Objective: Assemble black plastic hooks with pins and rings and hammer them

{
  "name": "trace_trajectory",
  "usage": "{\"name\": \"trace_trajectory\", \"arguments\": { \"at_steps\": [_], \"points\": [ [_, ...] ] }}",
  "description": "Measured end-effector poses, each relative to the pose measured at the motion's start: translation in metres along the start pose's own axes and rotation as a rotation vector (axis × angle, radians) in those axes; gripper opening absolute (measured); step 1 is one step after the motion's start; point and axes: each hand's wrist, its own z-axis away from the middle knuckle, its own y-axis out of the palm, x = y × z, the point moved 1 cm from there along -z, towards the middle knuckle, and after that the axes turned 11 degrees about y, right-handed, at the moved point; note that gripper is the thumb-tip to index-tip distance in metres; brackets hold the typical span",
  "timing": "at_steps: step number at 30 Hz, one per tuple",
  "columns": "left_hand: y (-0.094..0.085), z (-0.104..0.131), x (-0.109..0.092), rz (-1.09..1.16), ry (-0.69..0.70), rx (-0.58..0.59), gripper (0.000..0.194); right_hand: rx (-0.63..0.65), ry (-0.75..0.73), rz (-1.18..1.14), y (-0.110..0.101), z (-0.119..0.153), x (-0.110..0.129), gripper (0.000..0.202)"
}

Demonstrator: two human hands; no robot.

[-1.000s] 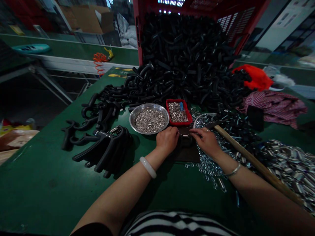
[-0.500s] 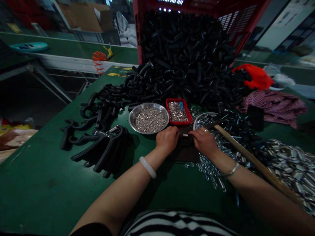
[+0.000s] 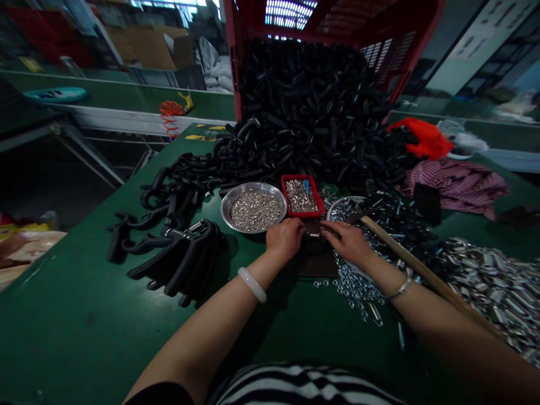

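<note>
Over a dark plate (image 3: pixel 310 267), a small black part with a metal spring (image 3: pixel 313 234) sits between both hands. My left hand (image 3: pixel 284 241) is closed at its left end, the fingers curled and largely covering what they grip. From the other side, my right hand (image 3: pixel 348 243) has thumb and fingers pressed together at the part's right end; the exact contact is too dark to make out. Close by the left hand stand a steel bowl (image 3: pixel 225 209) of small metal pins and a red tray (image 3: pixel 322 209) of longer pins with a blue piece in it.
Black curved handles (image 3: pixel 177 261) lie grouped at left. Behind, a red crate (image 3: pixel 234 73) spills a heap of black parts (image 3: pixel 312 95). At right are loose nuts (image 3: pixel 358 289), a wooden-handled tool (image 3: pixel 399 247), silver metal sleeves (image 3: pixel 493 275) and a checked cloth (image 3: pixel 459 183).
The spring part sits slightly lower and appears turned between my hands. My right hand's fingers have stretched out more. The view has shifted a little.
</note>
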Motion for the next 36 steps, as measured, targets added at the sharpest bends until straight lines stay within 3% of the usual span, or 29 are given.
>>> {"name": "trace_trajectory", "arguments": {
  "at_steps": [4, 9, 12, 14, 17, 20, 22, 24, 27, 29, 33, 36],
  "points": [
    [-0.010, -0.013, -0.002, 0.470, -0.024, 0.023, 0.015, -0.080, 0.067, -0.368, -0.013, -0.007, 0.013, 0.024],
    [-0.020, -0.020, -0.002, 1.131, -0.336, 0.293, 0.019, -0.069, -0.008, -0.535, -0.012, -0.018, 0.036, 0.017],
    [-0.022, -0.018, 0.000, 1.465, -0.463, 0.328, 0.016, -0.061, -0.016, -0.515, -0.010, -0.021, 0.036, 0.015],
    [-0.022, -0.016, -0.001, 1.640, -0.532, 0.306, 0.012, -0.108, -0.098, -0.429, -0.010, -0.019, 0.036, 0.014],
    [-0.023, -0.013, -0.004, 1.785, -0.589, 0.306, 0.008, -0.232, -0.216, -0.271, -0.010, -0.014, 0.039, 0.015],
    [-0.023, -0.010, -0.006, 1.845, -0.582, 0.321, 0.006, -0.314, -0.237, -0.154, -0.008, -0.009, 0.044, 0.016],
    [-0.022, -0.008, -0.004, 1.817, -0.563, 0.326, 0.005, -0.317, -0.224, -0.146, -0.006, -0.006, 0.045, 0.017],
    [-0.020, -0.007, 0.000, 1.662, -0.531, 0.257, 0.008, -0.258, -0.193, -0.145, -0.003, -0.003, 0.043, 0.017],
    [-0.018, -0.006, 0.009, 1.233, -0.417, 0.017, 0.010, -0.078, -0.115, 0.014, 0.006, 0.003, 0.037, 0.016],
    [-0.017, -0.004, 0.014, 0.902, -0.282, -0.075, 0.011, 0.002, -0.056, 0.159, 0.012, 0.007, 0.035, 0.016],
    [-0.014, 0.007, 0.015, 0.275, -0.074, -0.077, 0.017, -0.001, -0.004, 0.266, 0.021, 0.016, 0.038, 0.018],
    [-0.012, 0.014, 0.014, -0.001, 0.002, -0.049, 0.019, -0.024, -0.028, 0.302, 0.025, 0.019, 0.042, 0.019]
  ]
}}
